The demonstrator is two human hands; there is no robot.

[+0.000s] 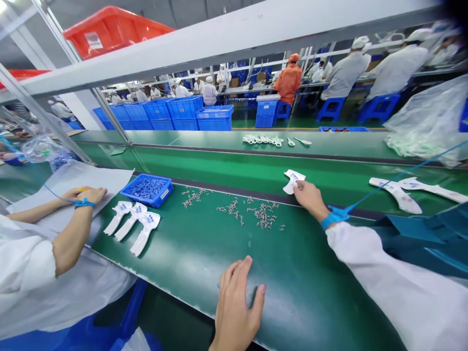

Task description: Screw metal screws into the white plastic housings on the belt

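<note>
At three o'clock, the right hand [309, 195] pinches a white piece [291, 182] in its grip over the green strip [219, 168]. At six, the left hand [236, 304], grip wide, is over the counter [186, 248] near metal parts [265, 216]; three similar pieces [128, 223] lie at eight, beside a blue tray [163, 195].

A loose white sleeve [395, 282], softly creased, gathers at its cuff above the right hand [309, 196]. A bright blue band [333, 217] circles that wrist, trailing a thin blue cord [431, 158]. The left hand [237, 304] is bare.
</note>
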